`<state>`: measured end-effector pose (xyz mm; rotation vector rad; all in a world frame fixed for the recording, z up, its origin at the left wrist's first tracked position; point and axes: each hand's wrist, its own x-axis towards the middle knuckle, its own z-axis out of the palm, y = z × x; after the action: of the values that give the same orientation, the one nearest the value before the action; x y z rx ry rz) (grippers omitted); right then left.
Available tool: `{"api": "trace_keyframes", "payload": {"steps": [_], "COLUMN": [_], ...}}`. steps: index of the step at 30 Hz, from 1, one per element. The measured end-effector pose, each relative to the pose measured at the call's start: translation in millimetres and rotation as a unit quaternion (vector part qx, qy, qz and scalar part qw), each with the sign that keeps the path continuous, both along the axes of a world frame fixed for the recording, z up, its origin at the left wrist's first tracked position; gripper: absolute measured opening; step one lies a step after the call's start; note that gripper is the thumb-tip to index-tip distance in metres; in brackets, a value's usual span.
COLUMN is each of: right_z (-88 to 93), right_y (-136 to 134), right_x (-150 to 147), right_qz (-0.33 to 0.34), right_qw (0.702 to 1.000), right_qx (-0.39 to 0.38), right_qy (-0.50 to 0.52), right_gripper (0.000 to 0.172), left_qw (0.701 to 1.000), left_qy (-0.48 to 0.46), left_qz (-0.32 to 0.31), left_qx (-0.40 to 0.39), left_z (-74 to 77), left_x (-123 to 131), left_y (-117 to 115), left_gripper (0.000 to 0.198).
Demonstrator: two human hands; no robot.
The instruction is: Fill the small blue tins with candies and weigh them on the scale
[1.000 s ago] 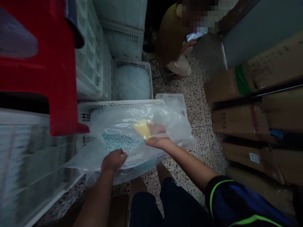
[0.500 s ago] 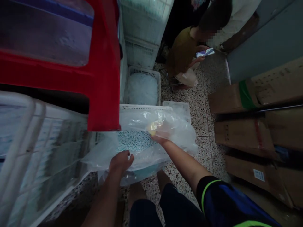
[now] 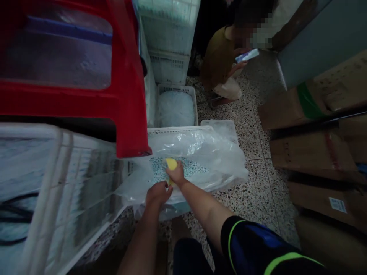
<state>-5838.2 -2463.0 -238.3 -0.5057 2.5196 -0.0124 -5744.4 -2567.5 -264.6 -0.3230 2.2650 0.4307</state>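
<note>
My right hand [image 3: 177, 175] is closed round a yellow, rounded object [image 3: 171, 164] whose exact kind I cannot make out. It is above small pale-blue and white pieces [image 3: 193, 165], a loose heap inside a clear plastic bag [image 3: 223, 152]. The bag lines a white crate [image 3: 180, 130] and hangs over its sides. My left hand [image 3: 158, 193] is by the bag's near edge, just below the right one. Its fingers are curled together close to the lower part of the yellow object; whether they grip it is hidden.
A red plastic stool [image 3: 130, 95] juts in at upper left, above a white basket [image 3: 61, 164]. Behind the bag stands another crate [image 3: 195, 105] with a filled bag. A seated person [image 3: 219, 61] holds a phone [image 3: 247, 56]. Cardboard boxes [image 3: 306, 152] are stacked at right.
My right hand has moved left with the yellow object, out from beneath the bag's plastic to over the pieces. My left hand has shifted slightly right, so the hands are now close together.
</note>
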Motion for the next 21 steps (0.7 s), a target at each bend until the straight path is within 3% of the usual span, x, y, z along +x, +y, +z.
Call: {"api": "trace_keyframes", "payload": {"steps": [4,9,11,13,16,21], "right_z": [-4.9,-13.3,-23.8,-39.5,-68.1,-107.0], "right_y": [1.7,78.4,110.7,130.9,132.5,97.7], "right_x": [0.5,-24.4,-30.1,-28.4,-14.5,2.1], "right_qz": [-0.008,-0.025,-0.061,-0.079,-0.089,-0.198], "right_qw": [0.997,0.995,0.995,0.995,0.994,0.972], "right_qx": [-0.078,-0.095,-0.072,-0.063,-0.067,-0.127], "right_qy": [-0.023,0.002,0.019,0.025,0.009,-0.01], "right_gripper": [0.054,0.065,0.06,0.066,0.083,0.082], "left_qw": [1.0,1.0,1.0,1.0,0.999,0.999], "left_qy": [-0.015,-0.017,-0.017,-0.018,-0.019,-0.023], "left_qz": [0.012,0.004,0.002,0.001,-0.006,-0.025], "left_qx": [-0.008,-0.012,-0.019,-0.026,-0.03,-0.034], "left_z": [-3.9,-13.1,-15.7,-17.6,-19.3,-19.3], "left_x": [0.5,4.8,6.7,7.8,8.1,6.5], "left_y": [5.6,12.5,14.9,16.7,18.0,18.5], "left_gripper": [0.038,0.039,0.039,0.039,0.038,0.036]}}
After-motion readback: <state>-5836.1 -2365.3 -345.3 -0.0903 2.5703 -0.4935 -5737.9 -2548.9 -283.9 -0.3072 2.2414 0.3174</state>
